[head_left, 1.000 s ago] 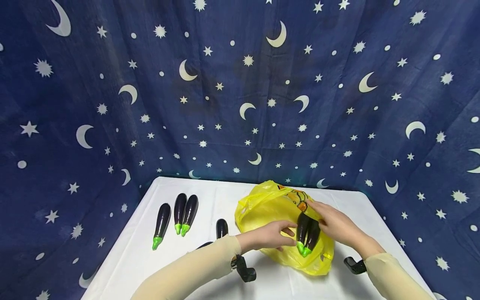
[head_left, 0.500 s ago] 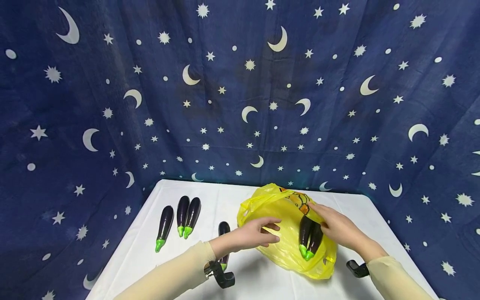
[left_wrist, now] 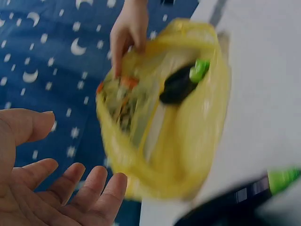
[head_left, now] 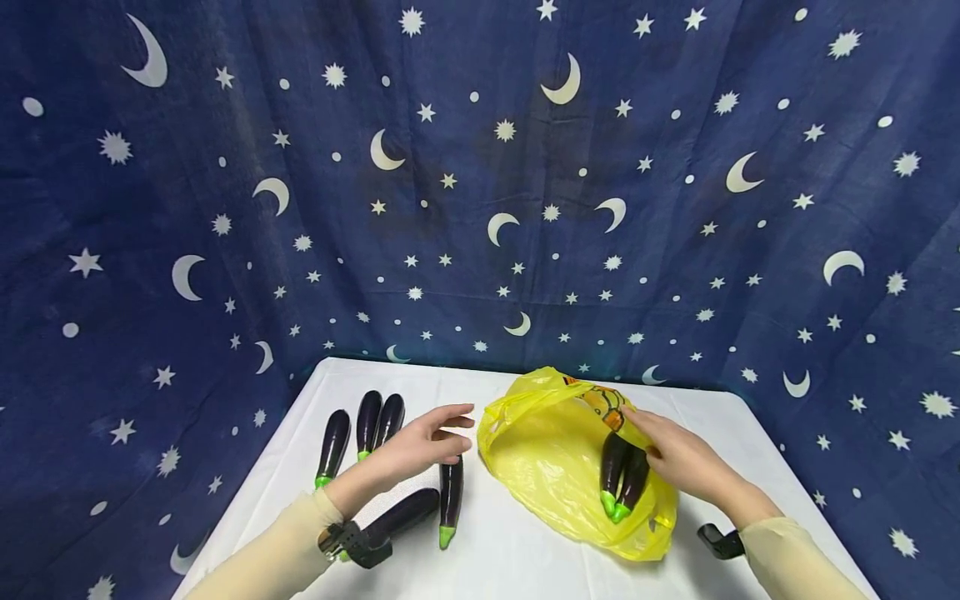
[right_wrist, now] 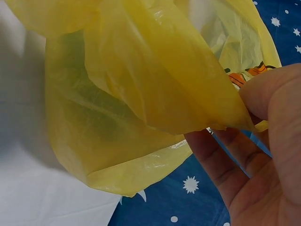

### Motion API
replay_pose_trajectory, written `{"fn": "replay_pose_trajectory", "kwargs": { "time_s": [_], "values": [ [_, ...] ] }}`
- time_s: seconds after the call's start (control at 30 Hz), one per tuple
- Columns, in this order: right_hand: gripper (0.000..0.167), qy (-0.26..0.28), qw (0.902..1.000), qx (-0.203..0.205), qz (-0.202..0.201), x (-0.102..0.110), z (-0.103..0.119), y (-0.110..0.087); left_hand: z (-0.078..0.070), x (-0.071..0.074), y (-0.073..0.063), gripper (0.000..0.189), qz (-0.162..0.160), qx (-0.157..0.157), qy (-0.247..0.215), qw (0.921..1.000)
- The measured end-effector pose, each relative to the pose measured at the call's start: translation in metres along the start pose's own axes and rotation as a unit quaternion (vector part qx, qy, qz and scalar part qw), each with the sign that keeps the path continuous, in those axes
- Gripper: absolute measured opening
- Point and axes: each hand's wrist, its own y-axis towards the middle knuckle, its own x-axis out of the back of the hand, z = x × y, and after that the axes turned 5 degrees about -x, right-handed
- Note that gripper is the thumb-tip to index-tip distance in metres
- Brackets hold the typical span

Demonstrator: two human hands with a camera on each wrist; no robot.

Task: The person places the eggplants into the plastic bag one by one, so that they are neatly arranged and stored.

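Note:
A thin yellow plastic bag point(head_left: 543, 471) lies on the table with its mouth spread. My right hand point(head_left: 686, 458) pinches the bag's right rim between thumb and fingers, as the right wrist view point(right_wrist: 249, 169) also has it. Two dark eggplants point(head_left: 633, 483) with green stems rest side by side at the bag's right. To the left of the bag, my left hand point(head_left: 420, 442) holds nothing, its fingers spread apart. Beneath it on the cloth are an upright-pointing eggplant point(head_left: 451, 504) and a slanted eggplant point(head_left: 405, 512), partly covered by the wrist camera.
Farther left lie a single eggplant point(head_left: 335, 437) and a pair of eggplants point(head_left: 368, 421) close together, partly behind the left hand. A white cloth covers the table point(head_left: 525, 567). Behind it hangs a blue curtain point(head_left: 465, 208) with moons and stars.
My left hand has moved left, away from the eggplants in the bag and out over those on the table. The right hand keeps its hold on the bag's rim.

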Motion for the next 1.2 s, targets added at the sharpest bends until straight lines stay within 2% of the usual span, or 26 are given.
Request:
{"fn": "replay_pose_trajectory", "kwargs": {
  "time_s": [0.2,0.43,0.63,0.9,1.2],
  "values": [
    [0.071,-0.004,1.0,-0.006,0.0,0.001,-0.005,-0.002,0.01,0.045,-0.026,0.066,-0.072,0.014,0.01,0.9973],
    [0.071,0.003,1.0,-0.008,0.001,0.0,-0.006,-0.002,0.014,0.08,-0.046,0.068,-0.112,0.025,0.002,0.9933],
    [0.071,0.004,0.9999,-0.011,0.003,-0.001,-0.005,-0.001,0.021,0.104,-0.059,0.07,-0.138,0.036,0.01,0.9898],
    [0.07,0.006,0.9999,-0.014,0.002,-0.001,-0.003,0.0,0.033,0.127,-0.071,0.072,-0.171,0.07,0.064,0.9807],
    [0.07,0.003,1.0,-0.008,-0.004,-0.001,0.0,0.003,0.053,0.15,-0.078,0.074,-0.184,0.096,0.064,0.9761]
  ]
}}
